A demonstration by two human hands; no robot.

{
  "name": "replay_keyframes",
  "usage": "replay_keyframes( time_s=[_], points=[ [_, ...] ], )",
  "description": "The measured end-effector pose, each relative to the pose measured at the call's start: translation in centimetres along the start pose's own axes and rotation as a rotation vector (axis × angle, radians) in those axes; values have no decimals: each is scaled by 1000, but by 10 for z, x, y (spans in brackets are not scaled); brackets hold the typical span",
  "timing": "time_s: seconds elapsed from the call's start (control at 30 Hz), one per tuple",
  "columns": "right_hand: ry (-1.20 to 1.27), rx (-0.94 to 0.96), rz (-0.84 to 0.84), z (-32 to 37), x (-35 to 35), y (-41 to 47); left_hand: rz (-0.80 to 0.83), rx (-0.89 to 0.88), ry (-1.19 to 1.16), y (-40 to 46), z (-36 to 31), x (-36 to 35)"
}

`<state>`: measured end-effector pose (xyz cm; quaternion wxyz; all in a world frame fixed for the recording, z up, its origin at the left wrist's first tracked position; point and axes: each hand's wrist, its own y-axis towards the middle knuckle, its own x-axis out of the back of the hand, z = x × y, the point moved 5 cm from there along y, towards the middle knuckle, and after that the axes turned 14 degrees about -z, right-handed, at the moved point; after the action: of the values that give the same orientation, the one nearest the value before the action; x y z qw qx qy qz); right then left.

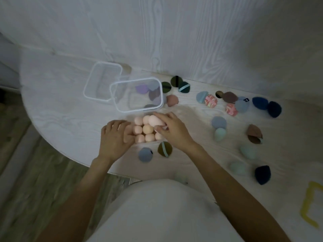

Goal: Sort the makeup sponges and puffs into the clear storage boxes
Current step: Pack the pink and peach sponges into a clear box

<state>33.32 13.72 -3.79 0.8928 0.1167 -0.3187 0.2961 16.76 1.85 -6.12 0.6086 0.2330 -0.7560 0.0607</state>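
1. Just below the centre of the frame, a clear plastic storage box (138, 130) sat on the pale wood-grain desk (70, 110), packed with rows of round peach and pink makeup sponges (147, 128). It looked nearly full; its walls were hard to make out.
2. The right hand (172, 131) had its fingers (161, 117) closed around a pale pink egg-shaped sponge (155, 120), held over the upper right corner of those rows.
3. The left hand (115, 137) rested against the left side of the box, fingers curled against it; whether they actually gripped the wall could not be told.
4. Above it, a second clear rectangular box (138, 94) held a few purple and grey-mauve sponges (141, 89), so that sort seemed only begun. An empty clear lid or box (103, 81) lay at its upper left.
5. Much remained, judging by the spread: dark green round puffs (176, 81), navy blue puffs (267, 105), mint teardrop sponges (220, 134) and brown puffs (254, 134) lay loose across the right half of the frame.
6. The sponges looked soft, matte and light.
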Motion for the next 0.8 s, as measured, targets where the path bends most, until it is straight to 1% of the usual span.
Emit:
replay_keyframes(
  time_s=[0.07,0.13,0.2,0.27,0.33,0.43,0.47,0.5,0.57,0.7,0.8],
  points=[
    [-48,30,40,15,-21,11,34,-6,41,-3,11,-2],
    [-47,57,10,28,-39,21,74,-21,30,-5,16,-5],
    [-84,125,-37,40,-56,32,95,-49,1,-6,20,-6],
    [-163,200,-24,47,-71,39,117,-90,-19,-5,23,-8],
    [-302,338,11,53,-90,42,128,-106,-36,-6,30,-10],
    [-532,554,-20,54,-103,39,64,-129,-63,-5,32,-11],
    [-561,583,23,54,-107,37,53,-133,-72,-5,33,-12],
    [-568,591,83,55,-110,36,43,-138,-79,-6,33,-13],
    [-591,528,194,53,-116,38,24,-150,-92,-6,35,-15],
    [-671,463,227,54,-117,55,2,-171,-106,-5,35,-16],
    [-662,447,247,54,-116,60,-27,-201,-123,-6,35,-17]
  ],
)
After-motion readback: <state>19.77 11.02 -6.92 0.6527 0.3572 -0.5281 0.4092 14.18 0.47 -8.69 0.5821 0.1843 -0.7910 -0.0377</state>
